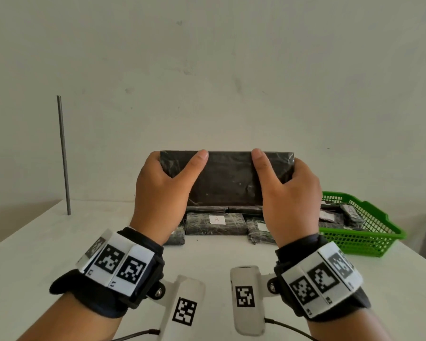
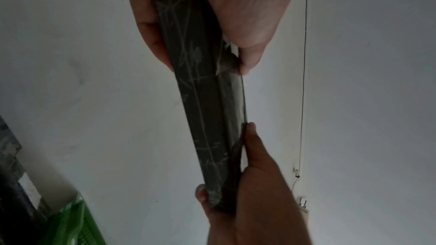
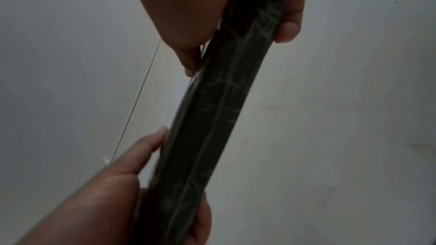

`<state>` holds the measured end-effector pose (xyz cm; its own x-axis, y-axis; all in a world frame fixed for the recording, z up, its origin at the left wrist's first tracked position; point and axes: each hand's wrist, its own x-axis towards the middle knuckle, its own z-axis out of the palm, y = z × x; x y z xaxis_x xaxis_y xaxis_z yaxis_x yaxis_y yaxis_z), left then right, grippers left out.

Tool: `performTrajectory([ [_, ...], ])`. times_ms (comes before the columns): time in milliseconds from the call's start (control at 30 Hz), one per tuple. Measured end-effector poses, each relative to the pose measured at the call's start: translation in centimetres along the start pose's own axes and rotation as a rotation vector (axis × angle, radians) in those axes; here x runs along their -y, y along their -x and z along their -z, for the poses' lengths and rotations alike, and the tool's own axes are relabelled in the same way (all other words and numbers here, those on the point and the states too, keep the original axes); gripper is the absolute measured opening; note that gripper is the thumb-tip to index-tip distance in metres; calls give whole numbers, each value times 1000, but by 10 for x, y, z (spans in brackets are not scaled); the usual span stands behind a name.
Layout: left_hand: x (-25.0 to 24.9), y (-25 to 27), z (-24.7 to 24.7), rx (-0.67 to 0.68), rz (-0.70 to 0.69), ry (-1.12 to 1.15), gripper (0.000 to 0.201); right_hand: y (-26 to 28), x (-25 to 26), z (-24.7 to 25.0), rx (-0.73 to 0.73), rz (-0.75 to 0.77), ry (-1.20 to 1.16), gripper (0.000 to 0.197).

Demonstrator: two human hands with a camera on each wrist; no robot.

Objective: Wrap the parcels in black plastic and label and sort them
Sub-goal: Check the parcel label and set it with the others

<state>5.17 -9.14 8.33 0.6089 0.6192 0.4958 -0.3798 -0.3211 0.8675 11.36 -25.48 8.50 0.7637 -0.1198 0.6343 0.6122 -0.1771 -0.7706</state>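
A flat parcel (image 1: pixel 228 179) wrapped in black plastic stands upright on its long edge, held above the table. My left hand (image 1: pixel 165 183) grips its left end, thumb across the near face and fingers behind. My right hand (image 1: pixel 290 190) grips the right end the same way. In the left wrist view the parcel's thin edge (image 2: pixel 202 100) runs from my left hand (image 2: pixel 235 16) down to my right hand (image 2: pixel 254 183). The right wrist view shows that edge (image 3: pixel 212 118) between my right hand (image 3: pixel 188 16) and left hand (image 3: pixel 106 193). No label shows on the held parcel.
Several wrapped parcels (image 1: pixel 215 225) with white labels lie on the white table (image 1: pixel 47 242) beneath the held one; one label reads A. A green basket (image 1: pixel 369 242) at the right holds more labelled parcels. A thin metal rod (image 1: pixel 64 156) stands upright at the back left.
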Motion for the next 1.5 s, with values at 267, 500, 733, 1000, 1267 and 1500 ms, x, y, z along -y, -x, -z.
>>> performTrajectory([
  [267, -10, 4, 0, -15, -132, -17, 58, 2, 4, -7, -22, -77, 38, 59],
  [500, -6, 3, 5, -1, -144, 14, 66, 4, 7, -9, 11, -26, 68, 73],
  [733, -11, -1, 18, 97, -152, -8, 69, 0, 12, 1, 125, 68, 84, 82],
  [1000, 2, -15, 35, 314, -76, -39, 78, -8, 4, 15, 257, 100, 131, 76],
  [1267, 1, -21, 48, 479, -75, -37, 79, -9, 2, 26, 399, 139, 47, 74],
  [1500, -5, -17, 53, 506, -40, -12, 75, -17, 1, 36, 502, 141, 1, 52],
])
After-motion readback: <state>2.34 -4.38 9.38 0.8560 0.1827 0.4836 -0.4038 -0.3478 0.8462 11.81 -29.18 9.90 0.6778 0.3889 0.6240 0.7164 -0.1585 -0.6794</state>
